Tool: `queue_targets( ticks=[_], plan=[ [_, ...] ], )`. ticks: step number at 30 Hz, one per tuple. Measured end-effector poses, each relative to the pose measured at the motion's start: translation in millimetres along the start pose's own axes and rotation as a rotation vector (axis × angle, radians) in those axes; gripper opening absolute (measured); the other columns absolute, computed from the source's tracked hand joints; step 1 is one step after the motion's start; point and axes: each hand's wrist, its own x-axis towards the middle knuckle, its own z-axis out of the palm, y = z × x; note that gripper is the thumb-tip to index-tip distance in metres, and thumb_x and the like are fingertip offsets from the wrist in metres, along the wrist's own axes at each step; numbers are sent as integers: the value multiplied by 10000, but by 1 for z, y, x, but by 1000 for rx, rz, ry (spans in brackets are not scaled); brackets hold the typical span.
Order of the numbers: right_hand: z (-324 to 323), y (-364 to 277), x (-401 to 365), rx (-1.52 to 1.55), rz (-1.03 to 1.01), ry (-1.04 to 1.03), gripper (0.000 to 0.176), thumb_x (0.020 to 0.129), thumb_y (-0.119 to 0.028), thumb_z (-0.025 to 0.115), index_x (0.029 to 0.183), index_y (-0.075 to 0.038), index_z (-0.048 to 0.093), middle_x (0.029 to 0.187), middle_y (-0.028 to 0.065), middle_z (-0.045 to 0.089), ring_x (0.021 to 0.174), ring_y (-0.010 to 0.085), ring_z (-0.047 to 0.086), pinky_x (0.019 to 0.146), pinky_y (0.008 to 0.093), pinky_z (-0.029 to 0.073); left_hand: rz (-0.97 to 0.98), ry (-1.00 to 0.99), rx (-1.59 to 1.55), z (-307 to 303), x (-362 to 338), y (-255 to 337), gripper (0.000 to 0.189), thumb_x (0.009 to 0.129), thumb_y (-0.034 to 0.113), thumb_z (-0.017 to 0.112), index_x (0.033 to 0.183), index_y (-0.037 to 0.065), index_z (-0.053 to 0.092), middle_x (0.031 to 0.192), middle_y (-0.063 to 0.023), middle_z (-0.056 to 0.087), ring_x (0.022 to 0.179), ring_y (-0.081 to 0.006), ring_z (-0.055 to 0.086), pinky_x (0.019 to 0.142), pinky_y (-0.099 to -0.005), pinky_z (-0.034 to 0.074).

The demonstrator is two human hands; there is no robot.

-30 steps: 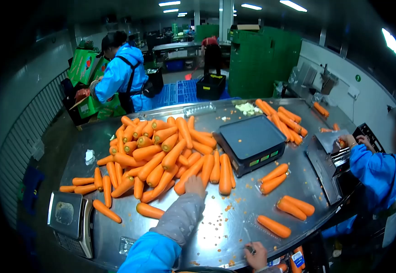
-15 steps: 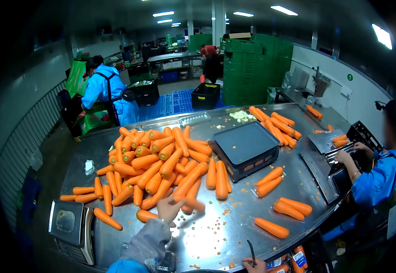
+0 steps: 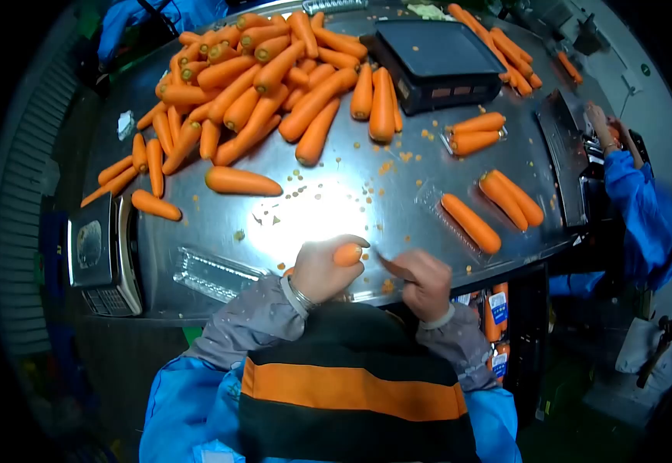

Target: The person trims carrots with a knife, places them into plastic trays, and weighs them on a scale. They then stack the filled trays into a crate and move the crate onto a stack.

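Close to my body at the table's front edge, my left hand is closed around a carrot, with one cut-looking end showing between thumb and fingers. Just to its right, my right hand grips a small knife; the dark blade points toward that carrot end, apart from it. Most of the knife's handle is hidden in the fingers. A single carrot lies beyond my left hand, near a large carrot pile. An unfilled clear plastic tray rests left of my left forearm.
A dark scale stands at the back, a smaller scale at the left. Carrots in clear trays lie on the right, and cut bits dot the metal table. A co-worker's blue sleeve is at far right.
My left hand has come back from the pile toward my body with a carrot. My right hand has moved up and inward with the knife. The view has tilted down.
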Motion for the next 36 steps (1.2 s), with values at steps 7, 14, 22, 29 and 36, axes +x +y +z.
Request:
queue_targets(
  ticks=[7,14,22,29,36],
  plan=[
    [32,-3,8,-109,-80,-37,177,637,98,518,729,-42,575,656,87,524,574,269,560,482,366,429,64,-3,239,-5,-7,12,96,704,88,656,766,16,648,641,-129,620,555,-223,605,535,-287,471],
    [44,25,-7,-210,90,10,158,656,80,528,738,-37,595,672,94,532,600,284,558,500,361,436,4,42,336,-3,-6,16,148,676,125,673,788,30,668,652,-129,632,555,-236,610,556,-300,490],
    [24,1,-1,242,361,-73,137,779,-20,622,904,-15,677,772,121,635,546,219,570,518,302,456,-14,0,364,4,-4,7,327,685,159,666,999,71,665,741,-160,661,658,-321,650,632,-353,524],
    [15,14,-20,383,547,-35,247,772,-128,711,978,1,669,792,86,649,581,95,525,552,259,444,74,-317,546,34,24,12,506,681,184,701,1165,99,579,730,-164,641,678,-354,636,595,-418,506],
    [-78,71,-55,505,948,524,199,821,-83,665,1011,-22,677,616,-47,489,449,23,372,407,198,272,292,-238,662,43,85,-1,453,682,176,733,1108,115,593,923,-104,629,858,-287,608,776,-394,456]
  ],
)
